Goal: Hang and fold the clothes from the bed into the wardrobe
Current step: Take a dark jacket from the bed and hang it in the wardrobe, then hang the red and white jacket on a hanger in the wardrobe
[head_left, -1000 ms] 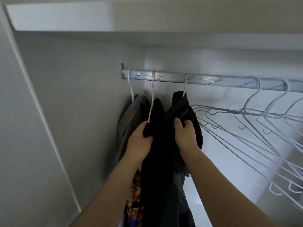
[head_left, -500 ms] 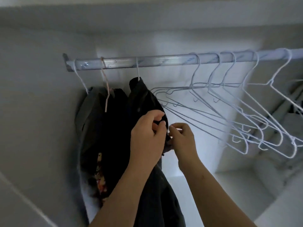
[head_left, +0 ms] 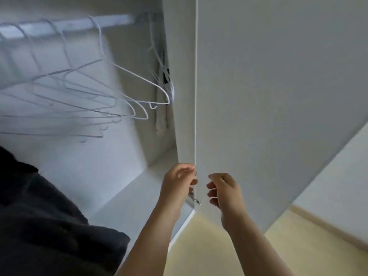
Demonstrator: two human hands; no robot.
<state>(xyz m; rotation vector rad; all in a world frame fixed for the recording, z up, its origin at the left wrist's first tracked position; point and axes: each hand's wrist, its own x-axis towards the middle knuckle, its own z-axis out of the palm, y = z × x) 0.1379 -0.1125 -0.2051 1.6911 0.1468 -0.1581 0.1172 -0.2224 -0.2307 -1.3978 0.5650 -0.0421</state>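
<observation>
While dark clothing (head_left: 49, 226) occupied the lower left of the wardrobe (head_left: 111, 166), the wire hangers (head_left: 95, 100) on the rail (head_left: 79, 23) were bare, so hanging appeared unfinished. Left hand (head_left: 177, 186) and right hand (head_left: 227, 192), loosely curled, held nothing beside the door edge (head_left: 195, 116).

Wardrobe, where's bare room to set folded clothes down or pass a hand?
Free: the wardrobe floor, between the dark garment and the door. Crowded: under the rail, which is packed with empty hangers.
</observation>
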